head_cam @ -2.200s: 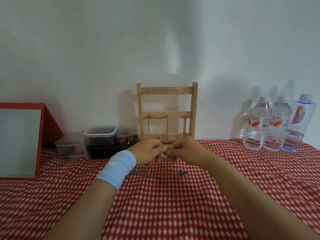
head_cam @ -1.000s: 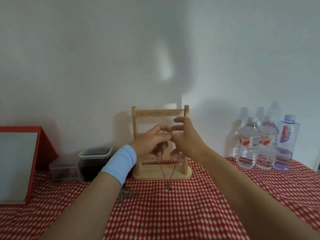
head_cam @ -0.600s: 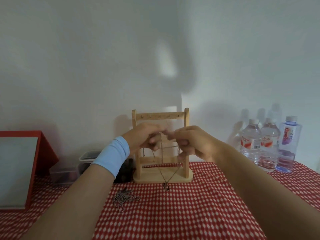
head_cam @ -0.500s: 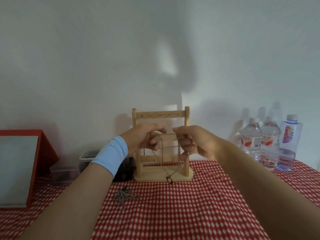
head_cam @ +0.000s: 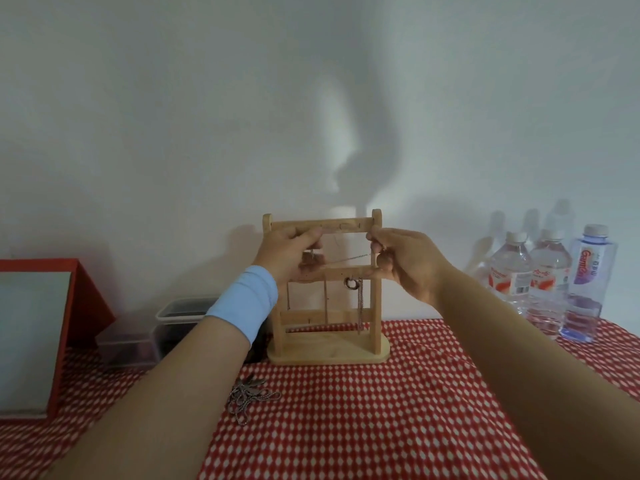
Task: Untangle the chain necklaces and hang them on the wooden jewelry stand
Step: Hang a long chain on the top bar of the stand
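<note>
hands: our left hand [head_cam: 291,258] and right hand [head_cam: 405,261] both pinch the chain [head_cam: 349,259]
chain: way tauter than before, across the stand [head_cam: 329,352]

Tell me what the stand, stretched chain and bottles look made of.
The stand looks like pale bare wood, matte, grain on the base. The stretched chain glints silvery, likely metal; alloy unclear. The bottles look like clear glossy plastic with printed labels.
</note>
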`<state>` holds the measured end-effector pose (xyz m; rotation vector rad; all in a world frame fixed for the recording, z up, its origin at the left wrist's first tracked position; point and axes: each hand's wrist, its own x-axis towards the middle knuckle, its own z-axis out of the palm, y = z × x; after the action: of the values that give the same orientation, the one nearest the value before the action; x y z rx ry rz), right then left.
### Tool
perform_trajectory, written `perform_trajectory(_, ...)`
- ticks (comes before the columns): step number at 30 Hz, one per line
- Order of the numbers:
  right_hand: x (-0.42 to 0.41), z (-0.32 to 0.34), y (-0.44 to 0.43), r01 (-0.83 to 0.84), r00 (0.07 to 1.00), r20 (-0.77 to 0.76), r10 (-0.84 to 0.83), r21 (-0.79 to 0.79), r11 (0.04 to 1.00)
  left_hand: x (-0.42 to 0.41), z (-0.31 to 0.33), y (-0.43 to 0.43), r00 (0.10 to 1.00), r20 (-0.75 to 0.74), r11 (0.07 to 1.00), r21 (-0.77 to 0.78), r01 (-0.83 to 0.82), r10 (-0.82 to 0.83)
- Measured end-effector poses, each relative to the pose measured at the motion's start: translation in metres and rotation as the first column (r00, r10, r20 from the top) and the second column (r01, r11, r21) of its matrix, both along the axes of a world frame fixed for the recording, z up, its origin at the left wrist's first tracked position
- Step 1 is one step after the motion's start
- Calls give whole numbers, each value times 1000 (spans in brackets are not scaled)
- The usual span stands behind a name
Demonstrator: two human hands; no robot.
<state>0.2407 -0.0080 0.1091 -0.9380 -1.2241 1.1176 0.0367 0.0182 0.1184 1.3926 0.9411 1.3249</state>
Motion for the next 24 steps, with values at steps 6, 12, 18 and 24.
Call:
perform_trajectory(6, -10, 14, 28, 402, 912, 52, -406, 80, 912, 28, 16, 17, 945, -99, 942, 165, -292, 310)
perform_trajectory(12, -8, 10, 42, 526, 832, 144, -535, 98, 845, 43, 14, 17, 913, -154, 917, 196, -347, 378)
perform_trajectory(18, -10, -19, 31, 487, 838, 245, -487, 66, 871, 43, -15, 20, 925, -209, 947, 114, -299, 317)
perform_trajectory(24, -18, -28, 24, 425, 880, 203, -429, 67, 903, 38, -19, 14, 944, -152, 952, 139, -272, 292)
